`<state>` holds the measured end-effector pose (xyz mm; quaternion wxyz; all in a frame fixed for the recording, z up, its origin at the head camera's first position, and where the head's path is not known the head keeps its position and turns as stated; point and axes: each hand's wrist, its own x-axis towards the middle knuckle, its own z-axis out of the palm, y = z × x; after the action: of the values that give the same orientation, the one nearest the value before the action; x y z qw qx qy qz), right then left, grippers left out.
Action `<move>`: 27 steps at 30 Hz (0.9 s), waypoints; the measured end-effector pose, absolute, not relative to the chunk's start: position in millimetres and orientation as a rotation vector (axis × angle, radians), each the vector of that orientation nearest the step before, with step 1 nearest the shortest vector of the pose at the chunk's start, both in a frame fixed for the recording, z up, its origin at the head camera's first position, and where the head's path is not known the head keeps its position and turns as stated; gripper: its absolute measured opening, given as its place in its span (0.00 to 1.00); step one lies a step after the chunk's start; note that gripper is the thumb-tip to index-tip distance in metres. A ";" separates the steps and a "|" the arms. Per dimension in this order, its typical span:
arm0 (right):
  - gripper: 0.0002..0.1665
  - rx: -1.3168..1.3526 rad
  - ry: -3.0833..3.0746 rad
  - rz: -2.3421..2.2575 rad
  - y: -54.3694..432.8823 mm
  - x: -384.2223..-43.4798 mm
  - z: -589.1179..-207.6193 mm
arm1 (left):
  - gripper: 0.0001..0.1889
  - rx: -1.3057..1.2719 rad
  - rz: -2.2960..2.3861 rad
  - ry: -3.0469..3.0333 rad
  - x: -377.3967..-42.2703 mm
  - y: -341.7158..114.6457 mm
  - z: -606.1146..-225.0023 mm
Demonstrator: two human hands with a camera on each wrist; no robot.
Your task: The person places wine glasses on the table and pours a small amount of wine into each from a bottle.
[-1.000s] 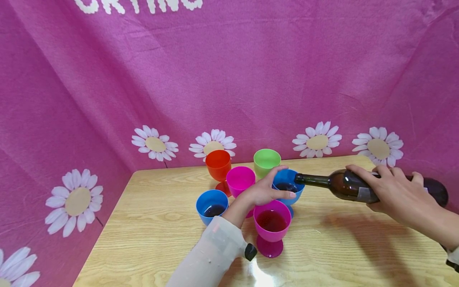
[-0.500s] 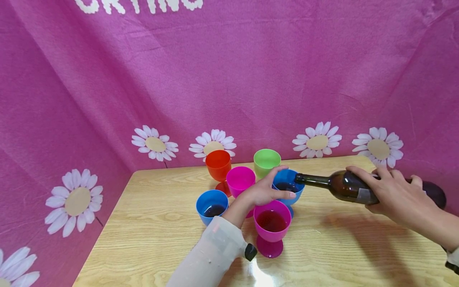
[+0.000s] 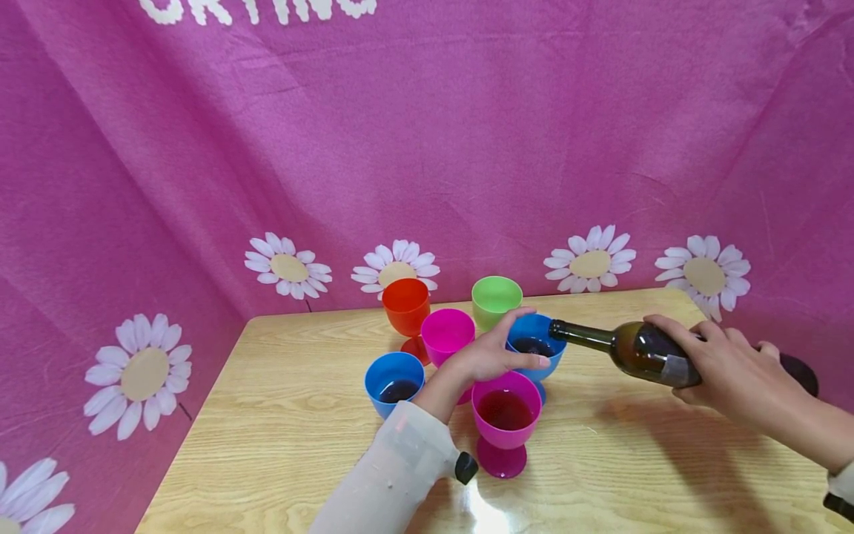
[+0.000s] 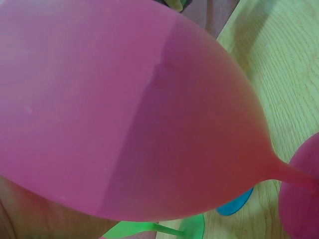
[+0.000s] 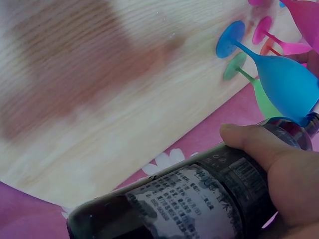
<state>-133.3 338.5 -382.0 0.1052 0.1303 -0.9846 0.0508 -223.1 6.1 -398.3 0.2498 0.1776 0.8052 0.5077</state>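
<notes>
My left hand point(image 3: 497, 357) holds the right-hand blue goblet point(image 3: 555, 354) by its bowl, thumb in front and a finger at the far side. Dark liquid lies in that bowl. My right hand point(image 3: 730, 371) grips a dark glass wine bottle point(image 3: 630, 348) around its body, tilted, with its mouth at the goblet's right rim. The bottle's printed label point(image 5: 187, 204) shows in the right wrist view. A pink goblet point(image 3: 505, 441) with red liquid stands in front of my left hand. Its bowl point(image 4: 149, 109) fills most of the left wrist view and hides the held goblet's bowl.
Another blue goblet point(image 3: 394, 404) with dark liquid stands left of my forearm. An orange-red goblet point(image 3: 407, 315), a second pink goblet point(image 3: 445, 343) and a green goblet point(image 3: 497, 308) stand behind. The wooden table point(image 3: 267, 445) meets a pink flowered cloth point(image 3: 427, 148).
My right hand has shifted slightly left and lowered the bottle's base, while the mouth stays at the blue goblet's rim. My left hand and the goblets have not moved.
</notes>
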 end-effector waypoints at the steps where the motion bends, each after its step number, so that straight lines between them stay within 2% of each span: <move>1: 0.65 0.383 -2.904 0.165 338.4 -133.3 -383.2 | 0.44 0.481 1.385 2.191 -223.1 6.1 -398.2; 11: 0.64 0.452 -2.828 0.328 337.1 -135.8 -400.8 | 0.45 0.487 1.381 2.192 -223.6 6.7 -398.5; 18: 0.65 0.644 -2.589 0.554 334.9 -145.3 -410.3 | 0.46 0.487 1.364 2.198 -223.9 6.7 -397.9; 27: 0.65 0.504 -2.580 0.735 327.9 -155.2 -419.5 | 0.44 0.482 1.368 2.204 -223.6 6.5 -398.5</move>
<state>-155.2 327.9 -419.5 0.2043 0.1807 -0.9252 0.2637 -223.6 6.5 -398.5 0.2490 0.1771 0.8090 0.5021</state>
